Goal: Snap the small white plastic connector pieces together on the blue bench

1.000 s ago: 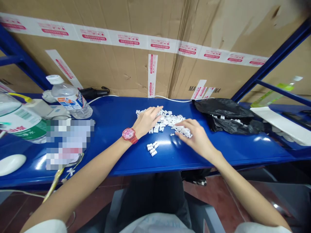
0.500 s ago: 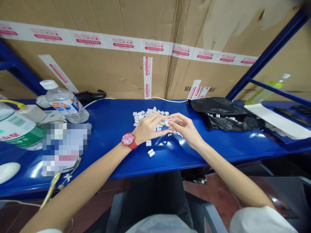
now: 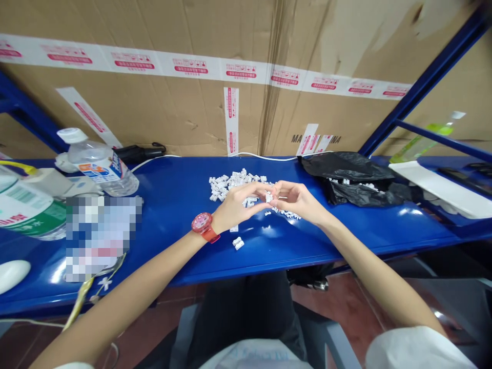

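My left hand (image 3: 240, 206), with a red wristwatch (image 3: 202, 226) on its wrist, and my right hand (image 3: 296, 201) meet at the fingertips above a blue bench top. Between the fingertips of both hands is a small white plastic piece (image 3: 269, 197). Under and behind them lies a scattered pile of similar white pieces (image 3: 234, 183). A small joined group of these pieces (image 3: 238, 243) sits in front of the pile, just beyond my left wrist. The hands hide the pile's middle.
A black plastic bag (image 3: 349, 177) holding white pieces lies to the right on the blue bench (image 3: 180, 177). A water bottle (image 3: 102, 166) and a larger bottle (image 3: 26, 220) stand at the left. Cardboard (image 3: 154, 115) and blue shelf uprights rise behind.
My hands have come together over the pile, with the right hand moving left from the pile's right side. Fewer pieces show in the front group. The view has shifted slightly.
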Available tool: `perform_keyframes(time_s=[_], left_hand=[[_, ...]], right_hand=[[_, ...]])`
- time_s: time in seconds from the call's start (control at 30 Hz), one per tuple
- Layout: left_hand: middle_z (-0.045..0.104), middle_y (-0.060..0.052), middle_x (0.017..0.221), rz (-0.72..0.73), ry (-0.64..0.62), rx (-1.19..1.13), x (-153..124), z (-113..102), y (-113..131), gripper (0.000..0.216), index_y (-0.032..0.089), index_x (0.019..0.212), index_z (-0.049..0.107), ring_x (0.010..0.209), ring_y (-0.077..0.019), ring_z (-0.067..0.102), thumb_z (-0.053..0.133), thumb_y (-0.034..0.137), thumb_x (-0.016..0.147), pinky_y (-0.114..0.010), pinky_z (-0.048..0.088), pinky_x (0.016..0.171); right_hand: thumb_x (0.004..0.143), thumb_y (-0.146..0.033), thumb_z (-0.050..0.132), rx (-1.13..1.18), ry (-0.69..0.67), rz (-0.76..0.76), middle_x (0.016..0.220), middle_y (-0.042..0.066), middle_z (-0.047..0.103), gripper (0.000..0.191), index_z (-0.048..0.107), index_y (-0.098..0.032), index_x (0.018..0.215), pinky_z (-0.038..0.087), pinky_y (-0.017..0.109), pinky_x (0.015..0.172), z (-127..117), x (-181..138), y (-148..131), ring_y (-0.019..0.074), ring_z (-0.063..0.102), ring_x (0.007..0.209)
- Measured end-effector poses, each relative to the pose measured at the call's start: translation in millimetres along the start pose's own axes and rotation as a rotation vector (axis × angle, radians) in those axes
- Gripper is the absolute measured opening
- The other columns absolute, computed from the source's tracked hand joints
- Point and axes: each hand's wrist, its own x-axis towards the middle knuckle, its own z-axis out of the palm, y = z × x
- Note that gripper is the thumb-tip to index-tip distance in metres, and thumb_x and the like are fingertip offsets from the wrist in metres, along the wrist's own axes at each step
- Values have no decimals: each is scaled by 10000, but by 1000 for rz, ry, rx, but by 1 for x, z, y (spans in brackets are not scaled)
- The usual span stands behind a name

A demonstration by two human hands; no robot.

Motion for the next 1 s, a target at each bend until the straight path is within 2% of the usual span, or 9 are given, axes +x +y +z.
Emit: perform_keyframes(time_s=[0.1,0.27,0.43,0.53,0.6,0.7,0.83,0.93,1.0], left_hand=[[726,-62,1028,-97,-37,-128,1,5,3,182,162,1049,691,869,-129,730,724,240,888,-269,651,820],[731,-71,1001,-231,-96,-259,0,8,2,202,162,1041,694,890,-164,742,728,282,882,-302,663,785],[755,-84,959,-303,52,-226,2,-6,-15,205,142,959,703,851,-155,737,784,271,821,-304,653,807],[763,-105,1031,-317,111,-196,3,-11,-24,249,136,1009,701,923,-168,741,782,278,820,-336,642,878],[762,-109,1064,-319,109,-215,2,-10,-26,276,143,1041,705,946,-178,743,780,289,820,-357,642,888],[757,-100,1036,-298,82,-222,1,-6,-21,239,151,1002,718,934,-179,734,770,309,830,-343,648,838],[727,-78,972,-159,59,-41,1,-5,-14,200,162,956,706,869,-157,686,744,335,863,-296,616,756],[717,-54,927,-29,-7,136,0,-6,-13,168,170,973,688,815,-152,659,723,311,890,-318,585,766],[712,-56,934,39,-53,205,1,-7,-15,145,165,995,670,842,-162,656,701,278,909,-336,570,801]], right_hand=[[793,-373,781,-52,-23,4,778,-16,609,258,603,-196,854,464,279,679,-4,-3,2,123,557,689],[780,-403,778,-93,-27,1,789,-8,615,289,581,-201,842,452,281,666,-3,-4,5,131,548,691],[832,-444,700,-179,137,-94,726,-14,574,273,574,-206,791,403,277,615,-24,-6,8,123,491,643],[823,-427,718,-449,220,-116,792,16,613,244,629,-205,870,419,298,645,-37,-10,8,148,518,700],[806,-433,741,-593,244,-123,879,49,660,280,669,-204,951,436,312,665,-34,-11,7,171,551,755],[819,-496,719,-441,194,-76,906,60,702,330,692,-203,970,457,305,641,-12,-3,8,175,597,757],[795,-522,716,-50,135,76,733,26,670,347,666,-179,790,390,248,523,16,11,11,118,548,607],[758,-458,741,29,133,175,660,-7,616,299,639,-178,740,330,228,491,19,14,13,88,476,547],[756,-399,716,-25,140,167,626,-27,571,240,618,-184,715,322,232,500,13,12,14,86,453,537]])
